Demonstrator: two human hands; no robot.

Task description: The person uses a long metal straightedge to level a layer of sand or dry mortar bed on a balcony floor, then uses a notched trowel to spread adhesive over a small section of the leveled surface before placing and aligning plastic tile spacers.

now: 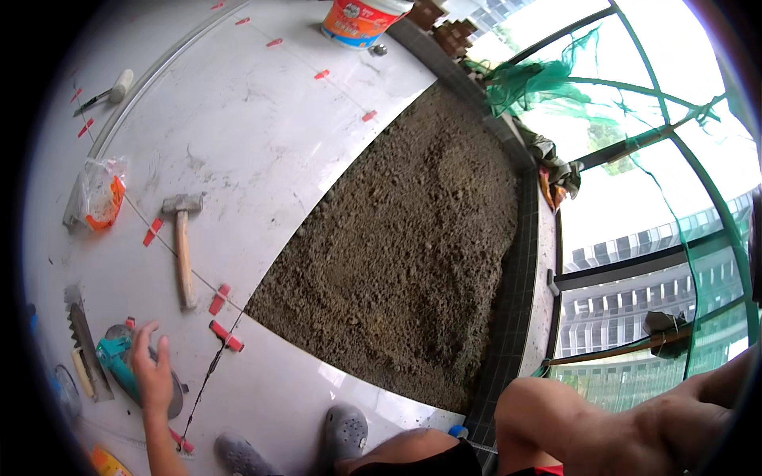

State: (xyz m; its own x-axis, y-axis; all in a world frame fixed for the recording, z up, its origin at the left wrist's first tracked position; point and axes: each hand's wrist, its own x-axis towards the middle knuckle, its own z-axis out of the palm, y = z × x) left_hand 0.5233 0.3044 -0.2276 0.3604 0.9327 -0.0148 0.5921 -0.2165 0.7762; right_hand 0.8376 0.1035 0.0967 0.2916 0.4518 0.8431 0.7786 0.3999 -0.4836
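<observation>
My left hand (152, 366) is at lower left, fingers apart and slightly bent, over a teal power tool (114, 347) with a grey base; whether it touches the tool is unclear. Beside that lie a notched trowel (86, 333) and a pale wooden-handled piece (82, 369). Above, a hammer (184, 254) with a wooden handle lies on white tiles (238, 143). Red levelling clips (226, 337) sit along the tile joints. Part of my right arm (722, 381) shows at lower right by my bent leg (540, 404); its hand is not visible.
A bed of loose grey mortar (397, 254) fills the middle right, bordered by dark tiles (516, 317). A bucket (357, 24), white mallet (121, 86) and bag (107, 190) lie farther out. Windows with green netting (540, 87) line the right. My grey clogs (345, 432) are below.
</observation>
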